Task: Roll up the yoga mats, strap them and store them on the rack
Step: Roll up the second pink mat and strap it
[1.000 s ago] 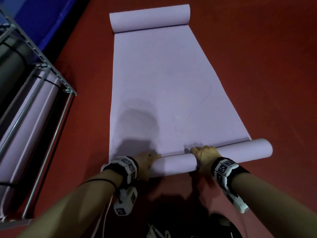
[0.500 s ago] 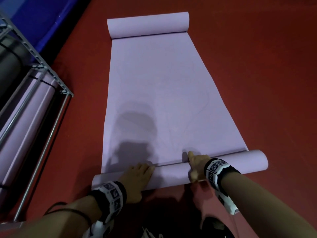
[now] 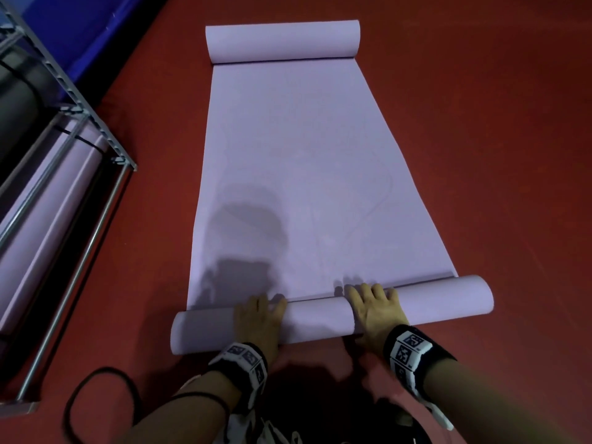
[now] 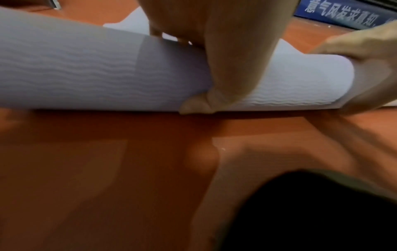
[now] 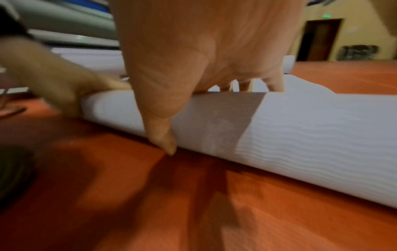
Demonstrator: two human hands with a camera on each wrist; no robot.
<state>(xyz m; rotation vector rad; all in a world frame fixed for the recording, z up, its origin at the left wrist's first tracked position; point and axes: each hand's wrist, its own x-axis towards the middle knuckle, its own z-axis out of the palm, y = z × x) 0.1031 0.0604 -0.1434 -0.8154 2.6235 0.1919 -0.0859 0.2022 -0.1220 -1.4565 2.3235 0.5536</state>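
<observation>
Lilac yoga mat (image 3: 298, 174) on red floor (image 3: 496, 155), near end rolled, most still flat. Left hand (image 3: 256, 322) and right hand (image 3: 373, 310) spread flat, pressing the roll. Strapping, rack (image 3: 73, 104) storage left.

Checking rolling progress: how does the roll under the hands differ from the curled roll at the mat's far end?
The near roll has the left hand and right hand resting on it; the far roll lies untouched. The near roll sits slightly askew, the far roll squarer across. Both are lilac curls of one mat.
</observation>
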